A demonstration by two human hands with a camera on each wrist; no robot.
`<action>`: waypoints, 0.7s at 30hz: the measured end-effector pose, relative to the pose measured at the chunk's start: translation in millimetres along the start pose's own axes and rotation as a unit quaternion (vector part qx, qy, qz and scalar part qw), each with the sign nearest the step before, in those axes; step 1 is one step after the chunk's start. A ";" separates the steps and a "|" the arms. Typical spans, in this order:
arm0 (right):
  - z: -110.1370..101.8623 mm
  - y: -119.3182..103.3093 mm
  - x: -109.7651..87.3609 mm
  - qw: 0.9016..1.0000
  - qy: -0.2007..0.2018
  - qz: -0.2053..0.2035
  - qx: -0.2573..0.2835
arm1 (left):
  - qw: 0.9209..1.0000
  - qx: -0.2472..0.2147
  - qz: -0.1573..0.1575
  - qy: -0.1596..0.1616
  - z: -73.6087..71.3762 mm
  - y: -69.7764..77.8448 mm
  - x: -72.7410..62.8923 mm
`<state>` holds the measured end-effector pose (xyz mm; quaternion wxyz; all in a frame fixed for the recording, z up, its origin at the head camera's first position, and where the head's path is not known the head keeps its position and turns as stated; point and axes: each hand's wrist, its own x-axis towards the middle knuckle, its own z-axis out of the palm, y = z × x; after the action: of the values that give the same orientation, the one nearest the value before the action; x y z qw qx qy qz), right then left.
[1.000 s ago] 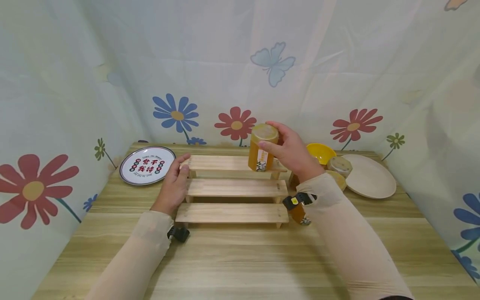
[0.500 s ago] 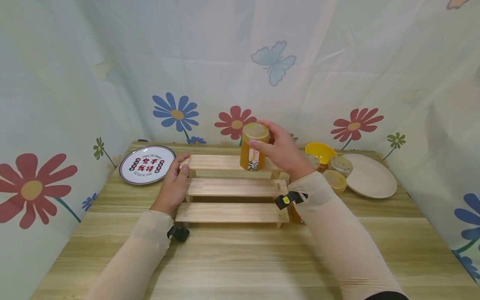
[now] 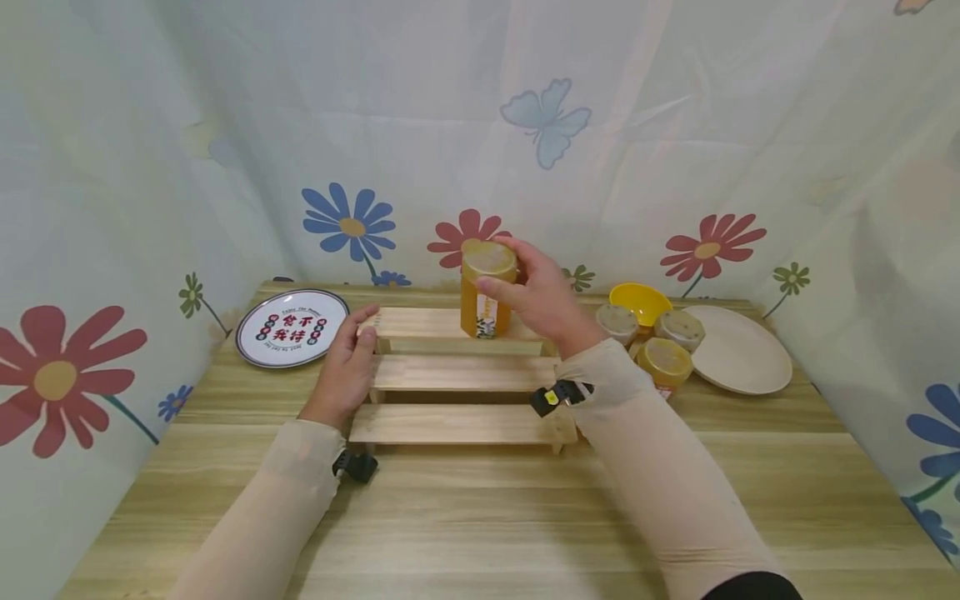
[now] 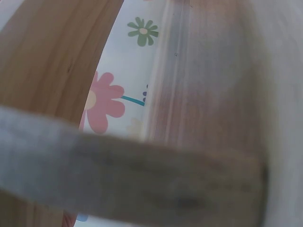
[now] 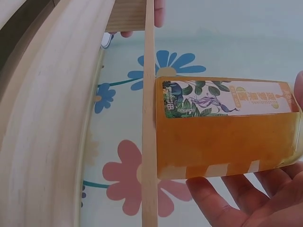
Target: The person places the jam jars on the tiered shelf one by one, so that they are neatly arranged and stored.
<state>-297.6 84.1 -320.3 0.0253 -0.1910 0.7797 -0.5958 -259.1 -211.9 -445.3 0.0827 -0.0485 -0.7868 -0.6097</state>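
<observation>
A three-tier wooden stand [image 3: 461, 373] rises in steps on the table. My left hand [image 3: 341, 367] grips the left end of its top tier, and its fingertips [image 5: 159, 13] show at the upper edge of the right wrist view. With my right hand [image 3: 543, 296] I hold an upright jar of orange-yellow honey [image 3: 474, 307] by its upper part, thumb in front. The jar's base meets the top tier [image 5: 148, 123] in the right wrist view, its printed label [image 5: 208, 98] facing the camera. Blurred wood of the stand [image 4: 142, 175] fills much of the left wrist view.
Right of the stand are several lidded jars, among them a honey jar [image 3: 664, 358] and a pale-lidded jar [image 3: 679, 329]. A yellow bowl [image 3: 640, 302] and a beige plate [image 3: 750, 350] are beside them. A printed plate [image 3: 292, 329] lies at the left, with a flowered curtain [image 3: 420, 133] behind.
My right hand has carried the honey jar leftward along the top tier, from its right end to near its middle. My left hand has kept its grip in place.
</observation>
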 end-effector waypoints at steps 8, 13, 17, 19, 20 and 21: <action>16.0 -0.9 7.4 1.000 -0.011 -0.016 -0.010 | 1.000 -0.004 0.007 0.000 0.0 -2.7 0.7; 25.5 -2.5 11.9 1.000 -0.006 -0.013 -0.018 | 1.000 0.002 0.017 0.002 0.1 -2.9 0.5; 34.2 -4.2 15.6 1.000 -0.010 -0.015 -0.005 | 1.000 0.007 0.024 0.002 -0.1 -3.9 0.9; 38.7 -5.0 17.2 1.000 -0.013 -0.018 -0.003 | 1.000 0.007 0.025 0.002 -0.2 -4.0 0.8; 40.8 -5.3 17.9 1.000 -0.013 -0.018 -0.003 | 1.000 0.007 0.024 0.002 -0.4 -3.5 0.4; 43.1 -5.9 18.4 1.000 -0.013 -0.018 -0.004 | 1.000 0.007 0.022 0.001 -0.5 -2.9 0.0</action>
<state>-301.6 37.2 -323.8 0.0242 -0.2131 0.7783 -0.5901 -259.6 -213.1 -448.0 0.0974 -0.0642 -0.7897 -0.6023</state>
